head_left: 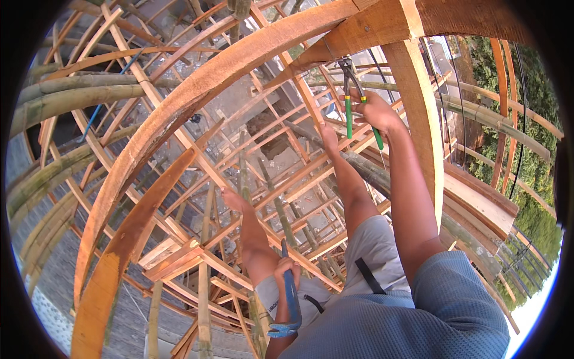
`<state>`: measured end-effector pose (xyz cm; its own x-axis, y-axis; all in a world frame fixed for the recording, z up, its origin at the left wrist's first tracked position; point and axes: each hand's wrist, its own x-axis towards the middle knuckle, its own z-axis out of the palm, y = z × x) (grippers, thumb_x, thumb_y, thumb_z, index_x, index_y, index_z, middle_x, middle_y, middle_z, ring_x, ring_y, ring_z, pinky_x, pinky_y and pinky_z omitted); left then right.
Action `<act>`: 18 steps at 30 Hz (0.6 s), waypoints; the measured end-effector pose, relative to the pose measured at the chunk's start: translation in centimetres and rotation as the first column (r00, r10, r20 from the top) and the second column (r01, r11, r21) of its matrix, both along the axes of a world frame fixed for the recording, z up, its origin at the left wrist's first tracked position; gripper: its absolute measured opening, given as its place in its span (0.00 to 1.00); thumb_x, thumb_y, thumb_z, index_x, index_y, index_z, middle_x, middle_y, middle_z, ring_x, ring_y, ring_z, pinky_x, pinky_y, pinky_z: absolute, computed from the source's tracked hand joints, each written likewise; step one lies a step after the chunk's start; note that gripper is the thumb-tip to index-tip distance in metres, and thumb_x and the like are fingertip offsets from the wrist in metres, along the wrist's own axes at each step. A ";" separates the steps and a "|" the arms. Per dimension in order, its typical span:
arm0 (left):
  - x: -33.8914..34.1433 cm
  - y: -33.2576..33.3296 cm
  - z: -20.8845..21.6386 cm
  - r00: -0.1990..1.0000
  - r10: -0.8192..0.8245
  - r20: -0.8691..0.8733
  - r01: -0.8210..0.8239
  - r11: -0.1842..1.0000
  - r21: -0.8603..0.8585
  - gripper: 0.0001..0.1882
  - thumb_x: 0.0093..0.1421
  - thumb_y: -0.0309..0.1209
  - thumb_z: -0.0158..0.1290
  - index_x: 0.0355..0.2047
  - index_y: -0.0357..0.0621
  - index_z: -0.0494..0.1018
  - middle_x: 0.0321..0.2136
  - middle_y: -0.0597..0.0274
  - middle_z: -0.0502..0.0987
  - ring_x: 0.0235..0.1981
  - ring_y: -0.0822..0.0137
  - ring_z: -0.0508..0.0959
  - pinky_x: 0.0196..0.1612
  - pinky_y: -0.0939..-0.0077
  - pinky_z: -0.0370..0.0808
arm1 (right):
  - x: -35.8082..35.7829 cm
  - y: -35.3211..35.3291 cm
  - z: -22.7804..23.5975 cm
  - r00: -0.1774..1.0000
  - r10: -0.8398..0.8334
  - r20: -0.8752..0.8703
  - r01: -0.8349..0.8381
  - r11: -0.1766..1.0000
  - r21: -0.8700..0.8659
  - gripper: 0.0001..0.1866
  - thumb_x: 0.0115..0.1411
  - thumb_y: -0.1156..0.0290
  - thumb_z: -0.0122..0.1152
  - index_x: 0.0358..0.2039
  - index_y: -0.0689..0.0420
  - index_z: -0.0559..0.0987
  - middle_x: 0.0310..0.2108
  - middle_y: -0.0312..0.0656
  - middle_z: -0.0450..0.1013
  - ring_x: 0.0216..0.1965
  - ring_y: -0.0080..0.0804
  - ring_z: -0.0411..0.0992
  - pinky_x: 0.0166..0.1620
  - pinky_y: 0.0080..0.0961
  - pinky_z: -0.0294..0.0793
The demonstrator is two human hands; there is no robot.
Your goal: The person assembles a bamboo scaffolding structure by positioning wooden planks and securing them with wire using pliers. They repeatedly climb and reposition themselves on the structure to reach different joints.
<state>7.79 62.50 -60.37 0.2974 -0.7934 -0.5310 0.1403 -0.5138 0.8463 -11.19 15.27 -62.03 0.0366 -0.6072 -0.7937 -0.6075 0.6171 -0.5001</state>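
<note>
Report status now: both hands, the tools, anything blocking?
Right hand grips green-handled pincers at timber joint. Left hand holds blue hammer, low. Nothing blocking.

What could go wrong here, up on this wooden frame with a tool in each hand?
Both hands are occupied: the right hand works green-handled pincers at the curved timber beam, and the left hand grips a blue-handled claw hammer. A slip might mean a fall, since bare feet rest on thin slats. A dropped tool could fall through.
</note>
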 end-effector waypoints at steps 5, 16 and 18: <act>0.6 -0.1 0.4 0.997 0.072 -0.020 -0.071 0.997 0.007 0.18 0.58 0.13 0.53 0.17 0.37 0.57 0.16 0.60 0.58 0.20 0.64 0.63 0.28 0.68 0.59 | 1.8 2.4 -0.4 0.958 0.191 -0.215 -0.218 0.970 -0.110 0.23 0.68 0.75 0.52 0.64 0.61 0.74 0.51 0.47 0.80 0.51 0.33 0.76 0.54 0.32 0.72; 0.8 0.7 0.4 0.966 0.244 -0.089 -0.234 0.966 0.105 0.16 0.60 0.16 0.54 0.17 0.35 0.61 0.19 0.60 0.64 0.26 0.67 0.68 0.35 0.71 0.67 | 4.0 5.1 -1.4 0.948 0.098 -0.303 -0.221 0.887 -0.405 0.24 0.62 0.80 0.51 0.59 0.59 0.78 0.48 0.59 0.79 0.53 0.50 0.77 0.58 0.39 0.72; 0.6 1.0 0.2 0.964 0.247 -0.096 -0.236 0.965 0.113 0.16 0.60 0.17 0.54 0.18 0.36 0.62 0.20 0.60 0.66 0.27 0.66 0.70 0.40 0.71 0.70 | 4.0 4.8 -1.2 0.950 0.109 -0.293 -0.232 0.872 -0.431 0.24 0.61 0.81 0.50 0.58 0.59 0.78 0.48 0.60 0.79 0.54 0.53 0.77 0.57 0.40 0.72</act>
